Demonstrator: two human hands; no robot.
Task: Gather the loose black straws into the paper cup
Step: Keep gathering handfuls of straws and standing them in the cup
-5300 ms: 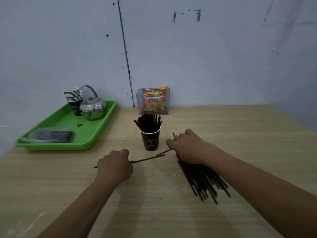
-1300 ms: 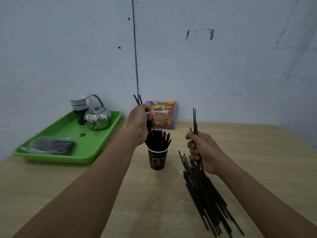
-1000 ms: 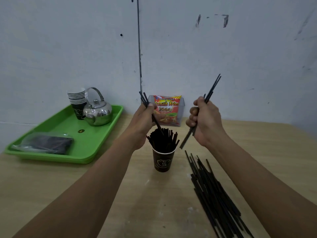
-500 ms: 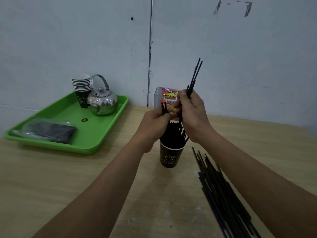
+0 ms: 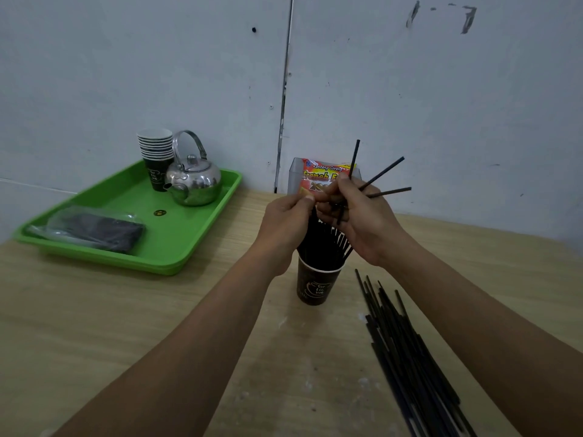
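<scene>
So, the right hand (image 5: 356,222) grips three thin black straws (image 5: 383,170), fanned up and rightward, directly over the dark paper cup (image 5: 317,287). The left hand (image 5: 284,225) has its fingers (image 5: 305,200) pinched beside it, can't tell on what. The loose pile (image 5: 407,348) lies right of the cup on the wooden tabletop (image 5: 157,326), nearer the right hand.

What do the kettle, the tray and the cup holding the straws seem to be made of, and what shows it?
Kettle: polished metal, likely steel; mirror-like reflections.
Tray: glossy plastic, probably; uniform bright green, moulded rim.
Cup: paper with dark print, seemingly; thin pale rolled rim.
</scene>
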